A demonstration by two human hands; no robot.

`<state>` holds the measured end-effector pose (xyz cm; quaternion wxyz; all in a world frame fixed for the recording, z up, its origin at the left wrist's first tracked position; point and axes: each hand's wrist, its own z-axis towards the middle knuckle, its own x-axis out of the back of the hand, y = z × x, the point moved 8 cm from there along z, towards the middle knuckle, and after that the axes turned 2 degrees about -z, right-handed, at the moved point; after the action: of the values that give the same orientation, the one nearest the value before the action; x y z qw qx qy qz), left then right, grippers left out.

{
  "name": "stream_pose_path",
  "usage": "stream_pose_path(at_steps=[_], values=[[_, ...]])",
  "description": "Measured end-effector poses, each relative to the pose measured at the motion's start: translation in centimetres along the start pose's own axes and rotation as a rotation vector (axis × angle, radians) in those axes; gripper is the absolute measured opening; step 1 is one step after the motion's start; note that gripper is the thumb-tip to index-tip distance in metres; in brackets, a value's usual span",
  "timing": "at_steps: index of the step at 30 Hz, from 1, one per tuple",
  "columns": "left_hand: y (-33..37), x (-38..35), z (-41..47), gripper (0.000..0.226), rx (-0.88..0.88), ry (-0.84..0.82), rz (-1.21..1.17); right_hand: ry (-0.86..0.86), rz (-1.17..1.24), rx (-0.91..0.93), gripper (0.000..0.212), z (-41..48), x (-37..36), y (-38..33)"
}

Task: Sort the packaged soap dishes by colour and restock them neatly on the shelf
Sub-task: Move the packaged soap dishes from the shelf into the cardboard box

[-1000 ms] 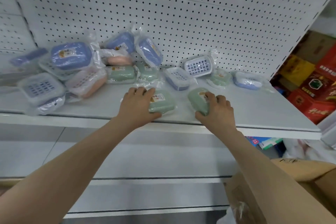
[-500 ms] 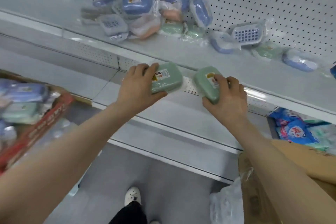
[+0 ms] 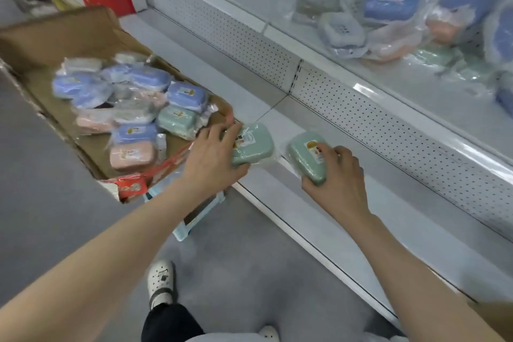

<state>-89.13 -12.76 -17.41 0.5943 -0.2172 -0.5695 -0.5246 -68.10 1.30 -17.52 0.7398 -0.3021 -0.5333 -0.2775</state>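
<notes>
Over the lower shelf [image 3: 347, 203], fingers [image 3: 342, 151] clasp green soap dish [image 3: 306, 157]

From my hands, the lower shelf [image 3: 361, 175] lies bare toward three o'clock, while the cardboard box [image 3: 69, 36] of packaged soap dishes [image 3: 133, 116] blocks nine to eleven o'clock.

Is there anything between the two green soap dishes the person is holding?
No. In the head view, only bare white lower shelf shows in the gap between the left green dish and the right green dish.
</notes>
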Motion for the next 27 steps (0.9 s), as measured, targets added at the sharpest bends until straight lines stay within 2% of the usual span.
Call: stream_pose_path(at_steps=[8, 12, 18, 23, 27], values=[[-25.3, 2.3, -1.9, 0.09, 0.301, -0.226, 0.059, -0.136, 0.154, 0.1, 0.073, 7.7, -12.6, -20.5], [-34.2, 1.8, -2.5, 0.089, 0.382, -0.327, 0.063, -0.251, 0.128, 0.138, 0.072, 10.8, -18.0, -27.7], [-39.7, -0.9, 0.1, 0.091, 0.307, -0.417, 0.012, -0.332, 0.082, 0.167, 0.073, 17.4, -23.3, -33.1], [-40.4, -3.4, 3.0, 0.087, 0.118, -0.434, -0.006, -0.386, 0.02, 0.267, 0.07, 22.0, -27.1, -35.7], [-40.6, -5.6, 4.7, 0.088, -0.001, -0.483, 0.015, -0.443, -0.069, 0.273, 0.071, 23.8, -29.4, -35.2]])
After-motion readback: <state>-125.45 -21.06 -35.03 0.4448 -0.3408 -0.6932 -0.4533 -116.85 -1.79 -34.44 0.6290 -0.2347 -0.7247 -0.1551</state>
